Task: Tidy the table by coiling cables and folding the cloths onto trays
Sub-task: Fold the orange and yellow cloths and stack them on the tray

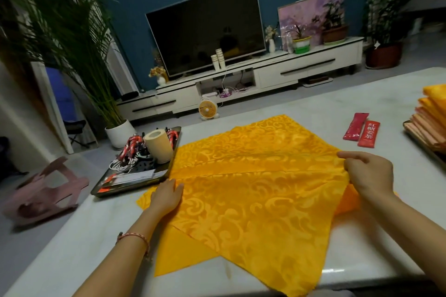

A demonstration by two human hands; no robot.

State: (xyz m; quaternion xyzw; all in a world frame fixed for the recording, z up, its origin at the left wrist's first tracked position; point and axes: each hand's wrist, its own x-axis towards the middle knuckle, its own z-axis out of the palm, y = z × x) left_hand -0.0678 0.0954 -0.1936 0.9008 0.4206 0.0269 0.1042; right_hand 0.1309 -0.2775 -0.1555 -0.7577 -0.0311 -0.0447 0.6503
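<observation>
On the pale marble worktop, the left hand presses flat on the left corner of a golden-yellow patterned cloth as the right hand pinches its right edge; aligning edges squarely before creasing should keep the fold neat.

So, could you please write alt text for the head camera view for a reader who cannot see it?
A yellow patterned cloth lies spread on a pale table: the left hand rests flat on its left edge, the right hand pinches its right edge. A tray of coiled cables sits at left, folded cloths at far right.
</observation>
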